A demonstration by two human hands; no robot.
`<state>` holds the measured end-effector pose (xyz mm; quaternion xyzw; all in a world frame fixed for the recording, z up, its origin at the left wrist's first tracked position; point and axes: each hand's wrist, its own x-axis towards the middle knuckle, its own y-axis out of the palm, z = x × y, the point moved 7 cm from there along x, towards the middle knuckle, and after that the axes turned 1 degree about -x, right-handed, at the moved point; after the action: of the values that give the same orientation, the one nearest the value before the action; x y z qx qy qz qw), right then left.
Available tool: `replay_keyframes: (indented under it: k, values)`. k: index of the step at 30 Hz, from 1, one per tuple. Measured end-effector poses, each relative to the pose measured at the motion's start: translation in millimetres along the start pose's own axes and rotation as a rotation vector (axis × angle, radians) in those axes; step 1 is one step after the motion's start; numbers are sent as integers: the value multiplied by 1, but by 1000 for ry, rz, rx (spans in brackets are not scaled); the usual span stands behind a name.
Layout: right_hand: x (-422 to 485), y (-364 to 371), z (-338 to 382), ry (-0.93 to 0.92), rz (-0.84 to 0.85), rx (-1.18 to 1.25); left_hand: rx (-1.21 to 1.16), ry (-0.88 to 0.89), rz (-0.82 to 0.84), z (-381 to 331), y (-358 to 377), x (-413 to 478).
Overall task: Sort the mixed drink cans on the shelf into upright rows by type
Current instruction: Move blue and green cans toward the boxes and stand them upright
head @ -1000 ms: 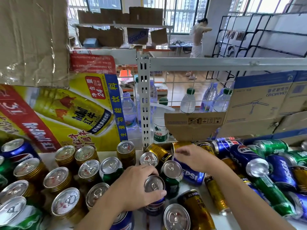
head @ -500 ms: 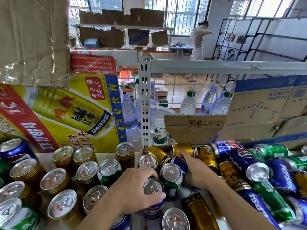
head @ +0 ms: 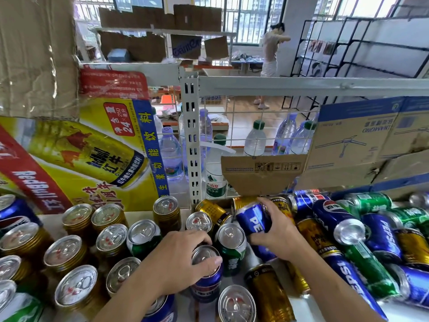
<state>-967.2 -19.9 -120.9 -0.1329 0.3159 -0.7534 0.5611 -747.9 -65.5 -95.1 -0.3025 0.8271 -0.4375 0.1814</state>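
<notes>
Wire-backed shelf (head: 137, 216), seen from the head camera: gold cans (head: 77, 217) stand upright in rows at the left, while blue, green and gold ones lie jumbled in a heap (head: 380, 238) at the right. The left grip (head: 178, 259) is curled over the rim of an upright blue can (head: 206, 275) near the front, likely steadying it as the start of a blue row. The right grip (head: 281, 235) is clamped round a tilted Pepsi can (head: 254, 219) at the heap's near edge, probably to stand it beside the first.
</notes>
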Motion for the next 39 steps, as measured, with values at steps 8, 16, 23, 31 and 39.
replay_keyframes:
  k: [8, 16, 23, 31, 39]
  values:
    - [-4, -9, 41, -98, 134, -668, 22, -10, -2, 1, 0, 0]
    - [7, 6, 39, -35, 299, -926, 10, -2, -9, -2, -2, -1]
    - [14, 13, 39, 5, 403, -976, -126, -28, -129, -1, -18, 5]
    - [18, 0, 56, -127, 252, -631, 258, -132, -134, -6, -39, 63]
    - [-1, -8, 29, -115, 248, -433, 544, -342, 264, -1, 0, 121]
